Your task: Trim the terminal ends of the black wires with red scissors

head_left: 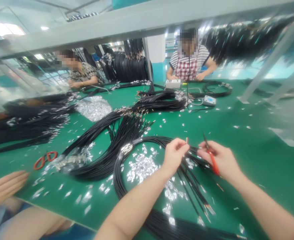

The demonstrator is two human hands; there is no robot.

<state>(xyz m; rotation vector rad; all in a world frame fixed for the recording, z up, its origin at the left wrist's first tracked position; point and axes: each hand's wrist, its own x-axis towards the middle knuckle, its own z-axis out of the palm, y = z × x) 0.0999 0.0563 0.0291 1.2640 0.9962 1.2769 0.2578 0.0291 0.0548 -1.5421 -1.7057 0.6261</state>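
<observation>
Near the middle of the head view, my left hand (pixel 174 155) is closed in a pinch on a thin black cable, whose stripped orange-white end (pixel 187 140) sticks up past the fingertips. To its right, my right hand (pixel 220 158) is closed around red-handled scissors (pixel 214 162) with the dark tip pointing up. Its fingertips are close to the black cables running between the hands. Below them a coiled cable bundle (pixel 117 178) lies on the green table, its loose ends fanned out toward the lower right. Silvery foil scraps (pixel 142 165) are heaped inside the coil.
More black cable bundles (pixel 104 160) lie left and behind. Another pair of red-handled scissors (pixel 45 160) rests at the left, near another person's hand (pixel 7 185). A small grey device (pixel 209 100) stands farther back. Two people sit across the table; a metal beam (pixel 137 23) crosses overhead.
</observation>
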